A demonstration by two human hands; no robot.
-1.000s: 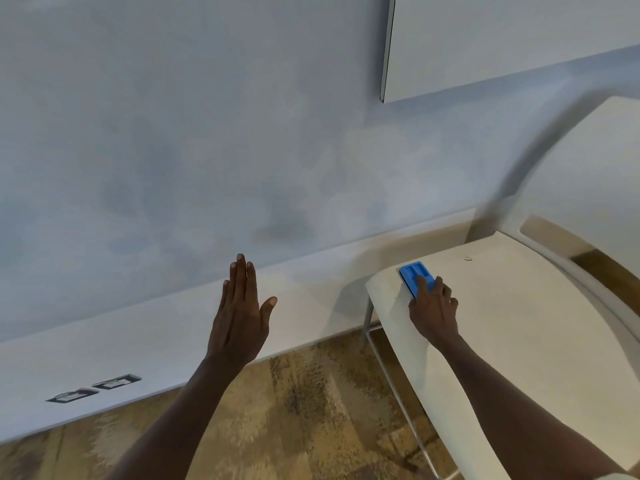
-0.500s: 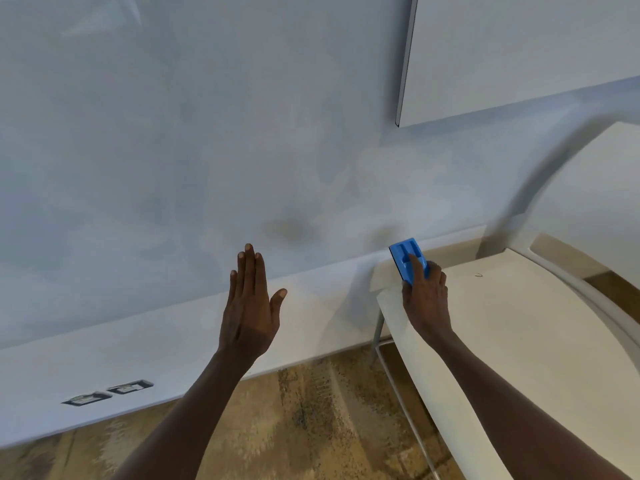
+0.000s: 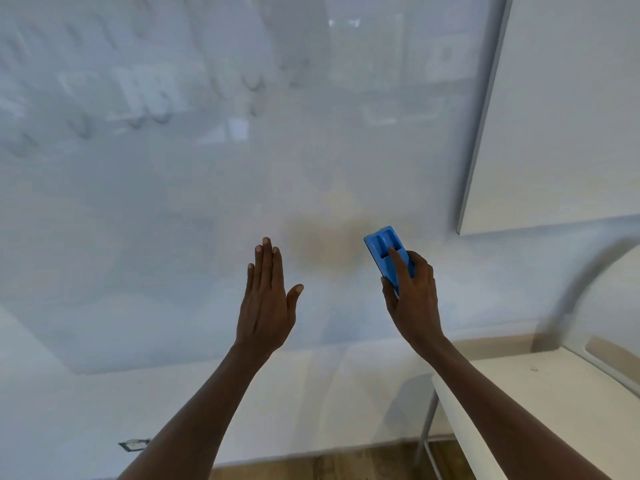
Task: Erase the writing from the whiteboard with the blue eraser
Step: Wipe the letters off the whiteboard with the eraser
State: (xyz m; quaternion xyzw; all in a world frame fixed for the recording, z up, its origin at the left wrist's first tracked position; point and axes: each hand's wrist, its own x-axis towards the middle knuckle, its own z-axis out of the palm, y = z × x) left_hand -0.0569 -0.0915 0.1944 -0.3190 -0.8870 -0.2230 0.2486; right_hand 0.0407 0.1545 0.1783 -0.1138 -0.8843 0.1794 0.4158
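My right hand (image 3: 412,292) grips the blue eraser (image 3: 386,249) and holds it up in front of the glossy whiteboard (image 3: 173,202), its top end pointing up and left. The board fills most of the view and shows only faint smudges and room reflections; I cannot make out clear writing. My left hand (image 3: 266,299) is raised flat beside the eraser, fingers together and thumb out, holding nothing. Whether either hand touches the board I cannot tell.
A white chair seat (image 3: 554,410) with a metal leg (image 3: 424,431) stands at the lower right. A white panel (image 3: 571,116) hangs on the wall at the upper right. A floor outlet (image 3: 134,444) and wood-toned floor (image 3: 346,465) lie below.
My right hand lifted the blue eraser off the chair seat and up in front of the board. The view tilted upward, and my left hand stayed raised.
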